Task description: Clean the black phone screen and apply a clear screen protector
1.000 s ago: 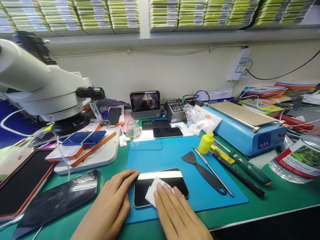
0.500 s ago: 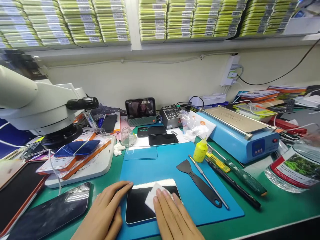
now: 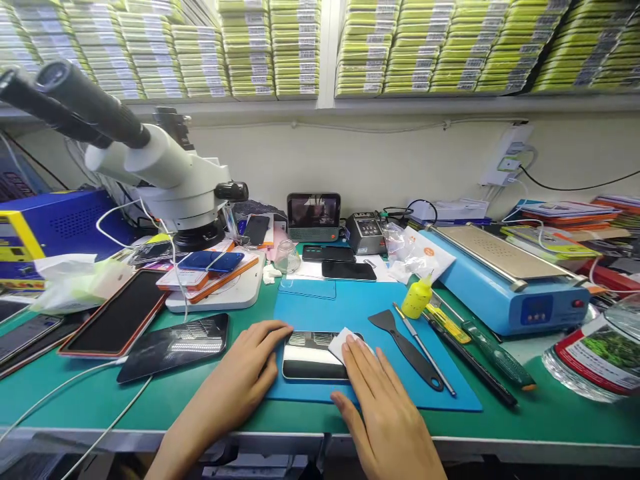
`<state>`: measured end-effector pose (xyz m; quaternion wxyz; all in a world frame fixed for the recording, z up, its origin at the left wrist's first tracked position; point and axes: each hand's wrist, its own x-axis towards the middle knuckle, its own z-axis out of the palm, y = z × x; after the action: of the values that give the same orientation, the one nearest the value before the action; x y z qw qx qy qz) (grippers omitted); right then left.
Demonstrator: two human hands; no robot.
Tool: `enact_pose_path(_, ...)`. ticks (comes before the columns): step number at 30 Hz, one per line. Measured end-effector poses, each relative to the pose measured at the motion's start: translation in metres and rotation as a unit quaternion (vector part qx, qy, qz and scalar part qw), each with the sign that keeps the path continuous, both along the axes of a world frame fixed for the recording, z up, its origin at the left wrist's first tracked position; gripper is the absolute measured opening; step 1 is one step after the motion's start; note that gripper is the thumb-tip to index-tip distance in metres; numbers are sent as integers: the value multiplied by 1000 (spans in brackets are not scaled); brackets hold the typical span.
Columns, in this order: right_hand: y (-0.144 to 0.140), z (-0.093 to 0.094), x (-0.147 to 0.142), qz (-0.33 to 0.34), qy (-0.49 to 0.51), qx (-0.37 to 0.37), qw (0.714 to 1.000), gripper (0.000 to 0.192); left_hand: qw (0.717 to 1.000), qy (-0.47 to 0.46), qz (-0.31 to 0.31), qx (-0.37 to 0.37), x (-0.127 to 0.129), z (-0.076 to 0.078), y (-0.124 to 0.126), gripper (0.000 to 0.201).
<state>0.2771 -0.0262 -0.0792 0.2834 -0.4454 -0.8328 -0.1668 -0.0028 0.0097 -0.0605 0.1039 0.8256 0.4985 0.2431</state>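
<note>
A phone-sized device (image 3: 313, 357) with a glossy, reflective face lies flat on the blue mat (image 3: 305, 310). My left hand (image 3: 250, 363) is at its left side, fingers loosely stretched, with the fingertips at the upper left corner. My right hand (image 3: 377, 390) rests over its right end, fingers laid out flat and thumb held apart. Beneath those fingertips is a folded white wipe (image 3: 339, 343), pressed on the glass. The device's right end is hidden by the wipe and hand. A black plastic scraper (image 3: 407, 350) and a thin metal-handled tool (image 3: 425, 350) lie to the right.
A yellow dropper bottle (image 3: 417, 298), a green-handled screwdriver (image 3: 497, 353) and a blue heating plate machine (image 3: 505, 300) stand or lie on the right. A large clear bottle (image 3: 600, 347) is farther right. A dark phone (image 3: 175, 347) and a microscope (image 3: 175, 180) are on the left.
The view has swung left and pulled back, showing more of the bench. My right hand and the wipe now sit nearer the device's right end, with the thumb farther out.
</note>
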Motion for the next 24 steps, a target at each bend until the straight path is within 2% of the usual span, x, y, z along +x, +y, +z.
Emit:
enact_pose_path(3,-8,-4,5,5,7,11,1000,77,1000,-3,2,6,1,0,1,50)
enact_pose_path(7,1,0,5,-5,34,-37,999,61,1000,2,4,19,0,2,4,40)
enact_pose_path(12,11,3,5,11,171,-100,980,46,999,21,-11,36,-2,24,21,37)
enact_pose_path(15,7,1,9,29,251,-107,962,39,997,48,-33,44,1,41,52,39)
enact_pose_path(18,1,1,13,31,289,-111,951,34,994,84,-55,36,8,51,96,50)
enact_pose_path(21,-2,4,15,25,333,-115,936,31,990,124,-70,15,16,52,138,50)
enact_pose_path(24,-4,7,16,13,374,-121,920,32,984,157,-80,-5,22,49,165,48)
